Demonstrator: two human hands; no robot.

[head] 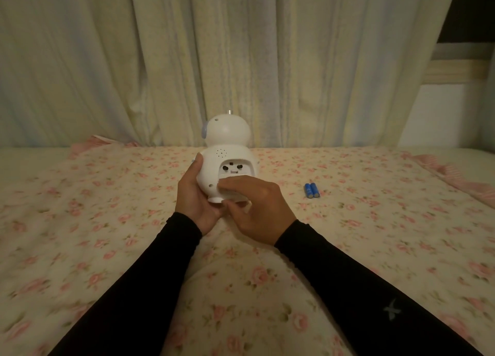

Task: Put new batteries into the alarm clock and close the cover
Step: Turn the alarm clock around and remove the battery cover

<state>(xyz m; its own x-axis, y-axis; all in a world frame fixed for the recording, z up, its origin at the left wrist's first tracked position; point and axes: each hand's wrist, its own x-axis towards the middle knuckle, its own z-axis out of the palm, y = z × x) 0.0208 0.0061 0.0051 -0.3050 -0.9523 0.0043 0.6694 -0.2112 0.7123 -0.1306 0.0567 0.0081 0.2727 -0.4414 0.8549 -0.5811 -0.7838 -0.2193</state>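
A white robot-shaped alarm clock (227, 139) stands upright on the bed with its back toward me. Its rear recess shows two dark knobs above the battery area. My left hand (194, 195) grips the clock's left side and base. My right hand (257, 208) presses its fingers and thumb on the lower back of the clock, over the battery cover area, which the fingers mostly hide. Two blue batteries (311, 190) lie side by side on the bedspread to the right of the clock, apart from both hands.
A floral bedspread (107, 222) covers the bed. Pale curtains (187, 61) hang right behind the clock. A pink striped cloth (455, 173) lies at the far right edge, under a window sill (455, 72).
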